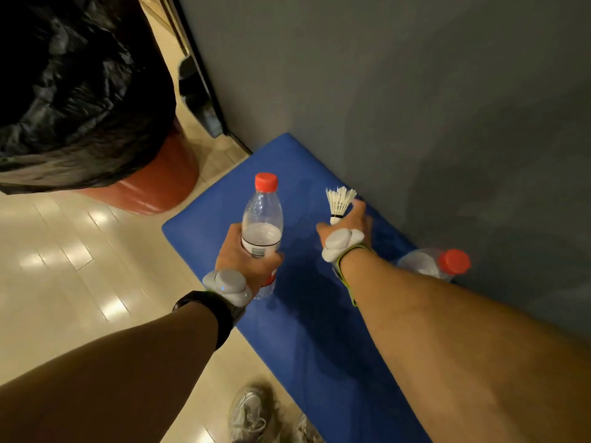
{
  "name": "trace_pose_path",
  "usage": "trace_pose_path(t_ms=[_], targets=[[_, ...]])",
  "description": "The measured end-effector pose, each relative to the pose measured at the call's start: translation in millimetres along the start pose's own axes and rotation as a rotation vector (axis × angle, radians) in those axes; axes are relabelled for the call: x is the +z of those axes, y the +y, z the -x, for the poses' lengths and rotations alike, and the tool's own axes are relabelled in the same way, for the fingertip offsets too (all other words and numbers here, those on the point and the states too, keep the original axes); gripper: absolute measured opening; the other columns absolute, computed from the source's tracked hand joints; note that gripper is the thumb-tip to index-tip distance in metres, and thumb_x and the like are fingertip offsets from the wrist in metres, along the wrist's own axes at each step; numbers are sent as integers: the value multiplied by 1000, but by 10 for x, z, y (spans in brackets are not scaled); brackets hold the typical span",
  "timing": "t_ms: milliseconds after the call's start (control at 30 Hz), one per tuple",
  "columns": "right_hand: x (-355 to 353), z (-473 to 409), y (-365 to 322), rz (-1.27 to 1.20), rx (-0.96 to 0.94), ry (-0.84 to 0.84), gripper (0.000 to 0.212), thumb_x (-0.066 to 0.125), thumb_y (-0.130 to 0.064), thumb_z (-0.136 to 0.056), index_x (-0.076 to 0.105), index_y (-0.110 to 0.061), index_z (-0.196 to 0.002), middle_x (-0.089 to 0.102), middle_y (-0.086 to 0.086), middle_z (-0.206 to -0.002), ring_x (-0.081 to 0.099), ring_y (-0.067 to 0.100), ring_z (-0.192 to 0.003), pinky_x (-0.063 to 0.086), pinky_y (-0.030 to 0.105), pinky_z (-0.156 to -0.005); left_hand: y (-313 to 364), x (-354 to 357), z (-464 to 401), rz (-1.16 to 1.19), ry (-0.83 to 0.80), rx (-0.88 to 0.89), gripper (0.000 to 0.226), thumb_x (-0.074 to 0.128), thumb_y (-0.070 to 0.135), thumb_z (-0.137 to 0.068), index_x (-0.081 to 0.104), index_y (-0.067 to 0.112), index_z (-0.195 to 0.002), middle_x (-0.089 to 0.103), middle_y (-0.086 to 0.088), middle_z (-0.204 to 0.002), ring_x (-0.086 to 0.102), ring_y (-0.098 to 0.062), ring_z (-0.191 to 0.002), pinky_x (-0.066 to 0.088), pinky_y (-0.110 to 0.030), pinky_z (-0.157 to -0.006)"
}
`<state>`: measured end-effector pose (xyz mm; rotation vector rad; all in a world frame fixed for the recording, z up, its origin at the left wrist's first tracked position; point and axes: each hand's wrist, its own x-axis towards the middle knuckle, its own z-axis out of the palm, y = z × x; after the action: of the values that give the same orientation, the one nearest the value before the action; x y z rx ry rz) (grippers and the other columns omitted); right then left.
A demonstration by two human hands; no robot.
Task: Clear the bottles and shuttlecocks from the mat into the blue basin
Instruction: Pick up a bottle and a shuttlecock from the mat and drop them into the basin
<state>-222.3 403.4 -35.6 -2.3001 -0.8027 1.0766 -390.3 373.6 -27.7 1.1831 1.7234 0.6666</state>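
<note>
A blue mat lies on the floor along a grey wall. My left hand grips a clear plastic bottle with a red cap, held upright over the mat's left part. To its right, my right hand holds a white feathered shuttlecock by its cork, feathers pointing up. A second red-capped bottle lies on the mat by the wall, partly hidden behind my right forearm. The blue basin is not in view.
A reddish-brown bin lined with a black bag stands at the left on the pale tiled floor. The grey wall borders the mat on the right. My shoes show at the bottom edge.
</note>
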Motion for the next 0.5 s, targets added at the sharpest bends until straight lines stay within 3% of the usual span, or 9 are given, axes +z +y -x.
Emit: trace_pose_path(t_ms=[100,233,300,367,433,500], targets=[[216,-314,-119,-29,0,3,85,69,-25,-81,17,-27,-149,25,10,-149,47,32,-125,45,45,-102,-165,-43,-127,11,34,-32,48,79,20,-70,50,18,-109,63,3,-89,61,-9,-74,42,-17,-56],[412,-545,-24,164,26,53,43,59,-40,-83,42,-26,-119,44,8,-139,51,28,-112,43,46,-101,-301,-71,-227,48,42,-31,49,77,20,-70,52,15,-111,66,-1,-90,65,-12,-76,47,-21,-60],[502,-553,5,260,-36,66,46,51,-33,-86,38,-20,-128,41,13,-137,42,34,-123,38,49,-103,-348,-92,-253,58,49,-28,49,78,20,-70,52,14,-111,66,1,-88,64,-10,-74,47,-19,-59],[519,-520,41,315,-108,40,50,33,-40,-89,40,-16,-132,42,15,-137,41,34,-126,35,50,-105,-371,-118,-265,44,69,-43,49,79,20,-72,50,17,-112,64,7,-87,62,-6,-73,43,-14,-57],[503,-543,152,356,-124,53,57,29,-51,-86,49,-14,-124,52,11,-131,52,31,-116,38,47,-104,-391,-147,-261,28,71,-53,50,78,20,-73,50,18,-113,62,8,-86,61,-5,-73,42,-14,-56],[470,-535,216,271,-64,69,47,35,-54,-86,53,-17,-110,57,7,-127,57,29,-110,41,44,-103,-407,-160,-247,15,58,-71,49,78,21,-74,49,19,-113,61,8,-86,60,-5,-73,42,-15,-56]])
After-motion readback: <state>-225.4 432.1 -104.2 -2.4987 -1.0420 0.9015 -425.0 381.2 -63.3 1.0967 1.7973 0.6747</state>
